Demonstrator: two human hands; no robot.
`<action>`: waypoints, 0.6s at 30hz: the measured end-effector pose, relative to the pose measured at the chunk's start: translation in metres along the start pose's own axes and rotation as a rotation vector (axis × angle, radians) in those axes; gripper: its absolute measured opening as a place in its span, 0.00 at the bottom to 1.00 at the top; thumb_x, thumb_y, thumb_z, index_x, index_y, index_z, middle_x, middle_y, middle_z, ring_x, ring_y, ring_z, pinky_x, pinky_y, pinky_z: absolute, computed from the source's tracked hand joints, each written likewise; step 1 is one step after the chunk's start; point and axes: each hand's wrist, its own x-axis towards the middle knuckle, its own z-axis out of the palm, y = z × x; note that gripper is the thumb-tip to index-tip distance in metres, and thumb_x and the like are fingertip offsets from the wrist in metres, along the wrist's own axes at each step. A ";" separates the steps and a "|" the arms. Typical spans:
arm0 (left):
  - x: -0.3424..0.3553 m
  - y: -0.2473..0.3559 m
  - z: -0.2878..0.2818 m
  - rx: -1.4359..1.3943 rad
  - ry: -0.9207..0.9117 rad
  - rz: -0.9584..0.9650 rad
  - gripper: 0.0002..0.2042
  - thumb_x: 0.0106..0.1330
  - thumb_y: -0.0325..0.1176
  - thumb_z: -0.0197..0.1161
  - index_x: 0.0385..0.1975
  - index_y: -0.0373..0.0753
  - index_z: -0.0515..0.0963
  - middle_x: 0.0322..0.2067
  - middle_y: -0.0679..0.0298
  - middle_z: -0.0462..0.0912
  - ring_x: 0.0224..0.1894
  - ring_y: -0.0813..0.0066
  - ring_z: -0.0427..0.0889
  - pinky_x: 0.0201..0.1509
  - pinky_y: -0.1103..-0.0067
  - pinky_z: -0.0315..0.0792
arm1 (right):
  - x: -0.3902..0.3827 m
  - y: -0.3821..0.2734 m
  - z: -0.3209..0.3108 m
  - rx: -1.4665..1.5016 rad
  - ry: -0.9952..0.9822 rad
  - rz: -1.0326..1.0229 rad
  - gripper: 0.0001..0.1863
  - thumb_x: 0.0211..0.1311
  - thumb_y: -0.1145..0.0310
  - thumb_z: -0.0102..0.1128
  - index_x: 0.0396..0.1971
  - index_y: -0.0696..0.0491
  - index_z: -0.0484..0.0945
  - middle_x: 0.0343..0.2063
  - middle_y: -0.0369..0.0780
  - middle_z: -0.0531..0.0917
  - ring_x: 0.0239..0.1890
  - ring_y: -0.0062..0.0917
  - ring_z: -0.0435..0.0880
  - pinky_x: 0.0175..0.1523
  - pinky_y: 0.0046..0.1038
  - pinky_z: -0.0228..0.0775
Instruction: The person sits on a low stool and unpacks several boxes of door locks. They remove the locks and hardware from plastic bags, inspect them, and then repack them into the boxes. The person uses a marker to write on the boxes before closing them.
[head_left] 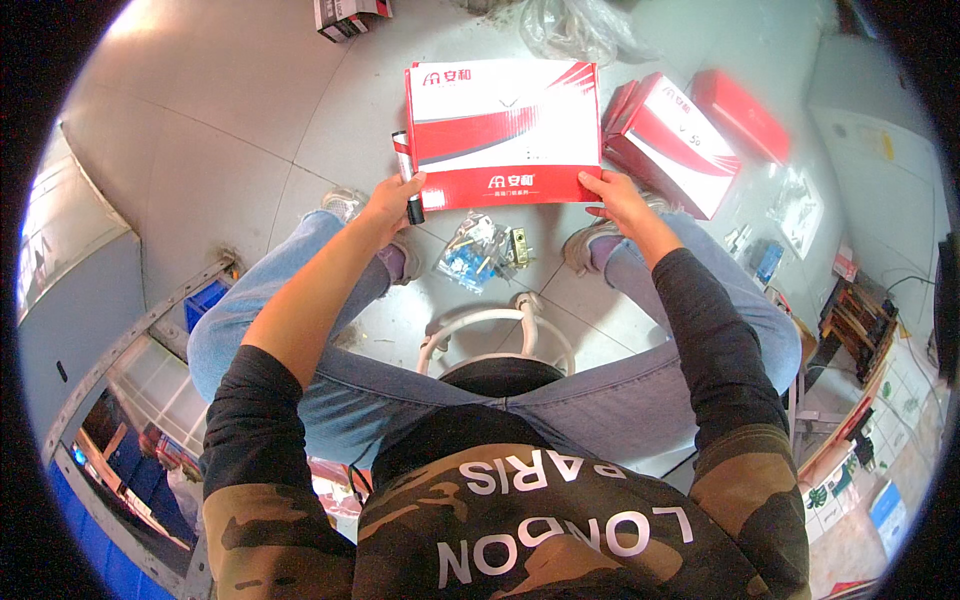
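A red and white cardboard box [505, 130] is held out in front of me with its lid shut. My left hand [396, 203] grips its near left corner. Between that hand and the box's left side stands a marker pen [403, 158], white with black ends. My right hand [617, 198] holds the near right corner, thumb on top and fingers partly hidden below. On the floor just nearer than the box lie a clear plastic bag of small parts [468, 255] and a brass-coloured metal piece [518, 247].
To the right on the floor are another red and white box [675, 140] and a red container [742, 115]. Crumpled clear plastic [580, 30] lies at the back, beside a dark carton [350, 15] farther left. A round-framed stool [525, 325] is between my legs.
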 end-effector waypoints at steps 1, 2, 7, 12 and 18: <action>-0.001 -0.001 0.000 -0.001 -0.013 0.029 0.17 0.63 0.43 0.48 0.45 0.39 0.66 0.33 0.66 0.75 0.28 0.77 0.75 0.28 0.77 0.70 | -0.001 0.001 0.000 0.023 0.008 0.005 0.19 0.53 0.57 0.56 0.41 0.54 0.71 0.37 0.37 0.76 0.40 0.25 0.72 0.45 0.32 0.63; -0.001 -0.003 0.000 -0.025 -0.010 0.027 0.15 0.62 0.43 0.49 0.43 0.39 0.67 0.32 0.67 0.75 0.29 0.79 0.73 0.29 0.78 0.68 | -0.001 0.001 -0.001 0.045 0.012 0.007 0.20 0.53 0.57 0.56 0.41 0.53 0.71 0.38 0.36 0.76 0.40 0.24 0.72 0.45 0.32 0.62; 0.004 -0.015 -0.004 -0.093 0.009 0.050 0.12 0.60 0.40 0.53 0.36 0.39 0.70 0.28 0.69 0.73 0.28 0.82 0.69 0.30 0.81 0.63 | -0.001 0.002 -0.003 0.137 0.019 0.052 0.21 0.51 0.59 0.58 0.44 0.52 0.69 0.39 0.36 0.75 0.42 0.23 0.71 0.46 0.31 0.59; 0.010 -0.021 -0.010 0.022 0.078 0.114 0.11 0.58 0.39 0.56 0.31 0.38 0.71 0.24 0.69 0.71 0.26 0.83 0.67 0.29 0.83 0.60 | -0.004 0.002 -0.001 0.178 0.067 0.019 0.22 0.49 0.61 0.61 0.44 0.52 0.69 0.38 0.35 0.76 0.41 0.23 0.71 0.45 0.31 0.59; 0.007 -0.016 -0.007 0.091 0.102 0.158 0.09 0.58 0.36 0.56 0.32 0.37 0.71 0.26 0.69 0.72 0.28 0.82 0.67 0.33 0.82 0.61 | -0.008 0.000 0.001 0.157 0.106 0.021 0.22 0.48 0.62 0.61 0.44 0.51 0.69 0.37 0.35 0.76 0.40 0.23 0.72 0.43 0.31 0.59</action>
